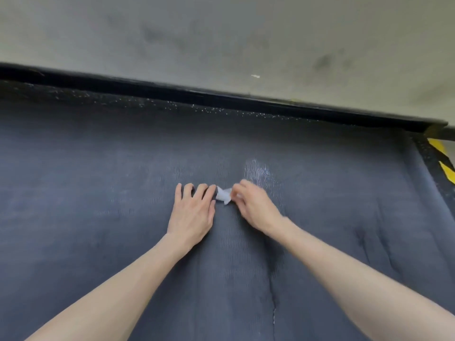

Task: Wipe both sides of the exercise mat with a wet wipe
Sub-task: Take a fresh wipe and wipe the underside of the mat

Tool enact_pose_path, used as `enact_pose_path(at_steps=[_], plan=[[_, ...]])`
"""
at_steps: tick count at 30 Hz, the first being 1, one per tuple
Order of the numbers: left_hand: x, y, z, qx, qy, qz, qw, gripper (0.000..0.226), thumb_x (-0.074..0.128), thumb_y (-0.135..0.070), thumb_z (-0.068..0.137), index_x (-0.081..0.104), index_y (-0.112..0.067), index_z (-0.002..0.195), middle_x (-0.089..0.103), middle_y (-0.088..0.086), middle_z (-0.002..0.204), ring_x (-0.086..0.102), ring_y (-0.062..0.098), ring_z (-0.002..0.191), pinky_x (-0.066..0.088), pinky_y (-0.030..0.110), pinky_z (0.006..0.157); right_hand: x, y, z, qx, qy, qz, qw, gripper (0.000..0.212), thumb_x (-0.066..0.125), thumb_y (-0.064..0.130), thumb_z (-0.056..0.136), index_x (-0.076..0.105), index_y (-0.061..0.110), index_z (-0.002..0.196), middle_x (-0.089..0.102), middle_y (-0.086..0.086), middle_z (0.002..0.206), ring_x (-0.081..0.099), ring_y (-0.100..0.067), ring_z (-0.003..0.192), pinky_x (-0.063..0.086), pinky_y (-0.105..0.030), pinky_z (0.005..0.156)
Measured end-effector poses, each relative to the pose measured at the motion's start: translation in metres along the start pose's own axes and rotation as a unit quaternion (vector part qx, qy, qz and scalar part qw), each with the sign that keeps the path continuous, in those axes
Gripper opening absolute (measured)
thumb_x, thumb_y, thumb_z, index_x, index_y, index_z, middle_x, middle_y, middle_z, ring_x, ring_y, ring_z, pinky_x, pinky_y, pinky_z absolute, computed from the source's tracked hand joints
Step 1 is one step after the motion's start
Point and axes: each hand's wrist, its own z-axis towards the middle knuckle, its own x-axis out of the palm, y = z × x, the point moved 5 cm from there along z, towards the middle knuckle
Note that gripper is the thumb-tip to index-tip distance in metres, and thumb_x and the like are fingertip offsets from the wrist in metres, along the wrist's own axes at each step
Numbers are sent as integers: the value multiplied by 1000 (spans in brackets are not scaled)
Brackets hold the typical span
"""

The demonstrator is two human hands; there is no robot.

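Head view looks down on the dark, ribbed exercise mat (98, 193), spread under both my arms up to a black strip (172, 89) along its far edge. My left hand (194, 212) lies flat on the mat's middle, fingers straight, gripping nothing. Just beside it, my right hand (253, 207) pinches the crumpled wet wipe (223, 195) in curled fingers, down on the mat between both hands.

Between the fingers (203, 191) of the left hand (192, 215) and those of the right hand (256, 210): wet wipe (223, 196), on the exercise mat (98, 193). Just beyond the right fingers, a wet patch (256, 168) on the mat. Past the mat's far edge, floor (221, 33). Far right of the fingers, floor tape (443, 158). Nearer than the fingers, a crease (273, 279) in the mat.
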Motion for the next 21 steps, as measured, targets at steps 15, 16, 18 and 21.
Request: enact_pose_path(at_steps=[15,16,18,21], plan=[[9,23,68,-71,26,-9,997,55,30,-45,101,54,-14,140,51,7,148,44,35,135,36,52,112,-18,-53,145,51,-79,-40,995,10,53,8,96,59,6,87,53,-8,88,55,-30,76,45,-39,64],[5,23,74,-73,19,-4,997,52,31,-44,101,56,-14,134,56,7,141,49,34,126,39,51,107,-20,-54,147,55,-87,-30,994,10,54,9,96,61,6,88,55,-8,89,56,-30,77,46,-39,65],[1,28,89,-83,0,-2,997,49,30,-41,101,55,-13,132,58,7,130,52,33,112,40,50,101,-18,-43,133,40,-78,-14,996,12,54,12,97,61,7,89,56,-7,89,58,-29,76,46,-40,67],[1,32,119,-73,-7,-29,997,49,30,-32,103,46,-17,147,44,7,153,41,37,136,34,54,111,-3,-23,76,-38,-23,6,999,9,53,11,97,60,11,90,54,-4,89,56,-27,78,48,-41,68]])
